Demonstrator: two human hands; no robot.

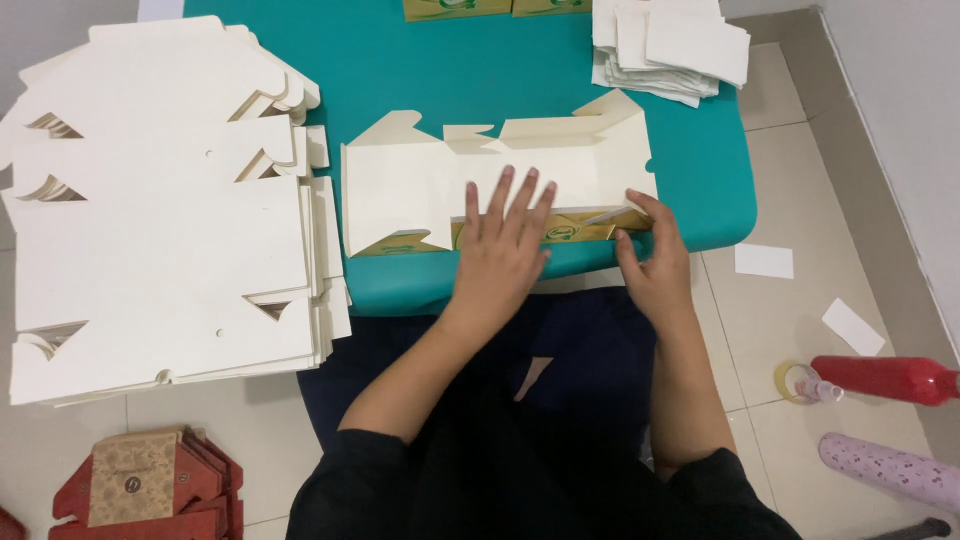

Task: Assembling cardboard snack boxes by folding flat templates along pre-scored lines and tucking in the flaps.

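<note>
A tall stack of flat cream box blanks (165,215) lies left of the teal bench (430,70). On the bench's near half lies one unfolded cream carton (420,180), its gold flap along the near edge. The left hand (503,245) presses flat, fingers spread, on that carton; the right hand (655,262) pinches the flap's right end. Small white sheets (670,45) sit at the bench's far right corner.

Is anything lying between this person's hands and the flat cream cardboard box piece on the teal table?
Nothing visible does. The left hand lies flat on the cardboard blank, and the right hand pinches its folded gold-printed edge. The paper stack sits apart at the teal table far edge.
</note>
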